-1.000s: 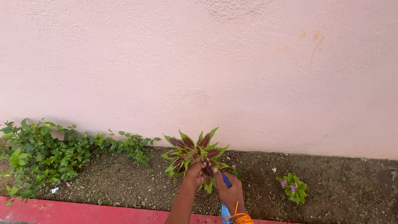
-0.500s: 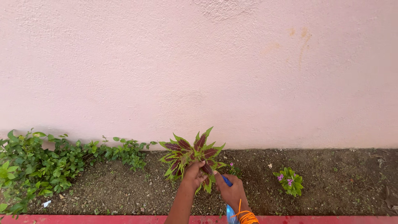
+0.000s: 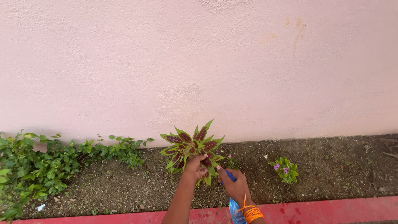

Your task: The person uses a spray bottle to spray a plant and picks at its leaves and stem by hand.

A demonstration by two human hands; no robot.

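Reaching forward, the left hand (image 3: pixel 195 168) pinches the red-and-green leafy plant (image 3: pixel 192 147), while the right hand (image 3: pixel 233 185), just beside it, has its grip closed around a blue spray bottle (image 3: pixel 233 206).

Leafy plant (image 3: pixel 192 146) against wall (image 3: pixel 199 62); shrubs (image 3: pixel 49 161) left, flowering plant (image 3: pixel 285 169) right, curb (image 3: pixel 315 210) probably nearest.

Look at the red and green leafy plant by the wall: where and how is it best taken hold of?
Probably low down, at the stem cluster under the leaves of the plant, coming from the near side where the left hand already touches it. The leaves fan outward and look thin, so a grip there would likely tear them; the wall blocks the far side.
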